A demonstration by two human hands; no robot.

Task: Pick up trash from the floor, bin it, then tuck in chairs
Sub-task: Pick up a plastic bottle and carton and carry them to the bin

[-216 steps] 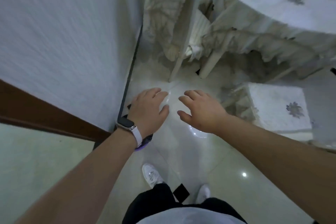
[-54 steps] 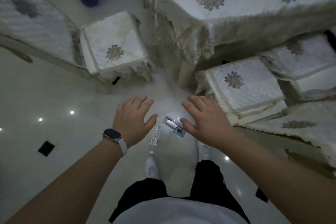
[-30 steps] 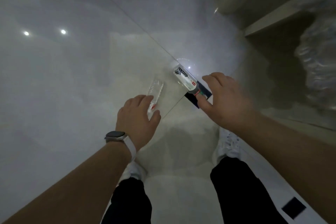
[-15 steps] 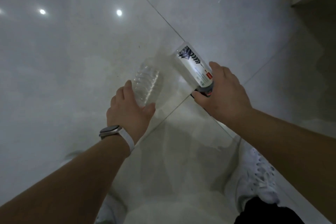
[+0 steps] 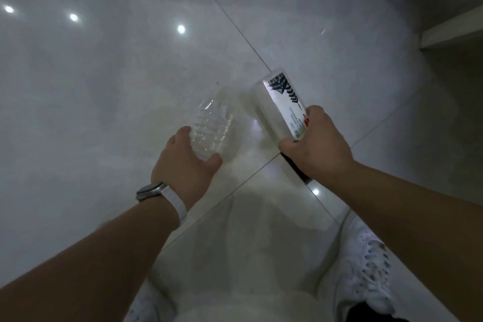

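left hand [image 5: 183, 167] clasps clear bottle [image 5: 213, 128]; right hand [image 5: 317, 149] clasps white carton [image 5: 278, 106]. glossy tile floor [image 5: 104, 86]; furniture edge [image 5: 449, 31] at 2 o'clock; white shoe [image 5: 366, 266] at 5 o'clock.

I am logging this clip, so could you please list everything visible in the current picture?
plastic bottle: one, clear, centre, gripped by the left hand
carton: one, white with dark print, right of the bottle, gripped by the right hand
floor: glossy pale tiles with reflected light spots
furniture edge: one, pale, top right corner; what it is cannot be told
watch: one, grey with white strap, left wrist
shoes: two, white, bottom edge
left hand: closed on the bottle
right hand: closed on the carton
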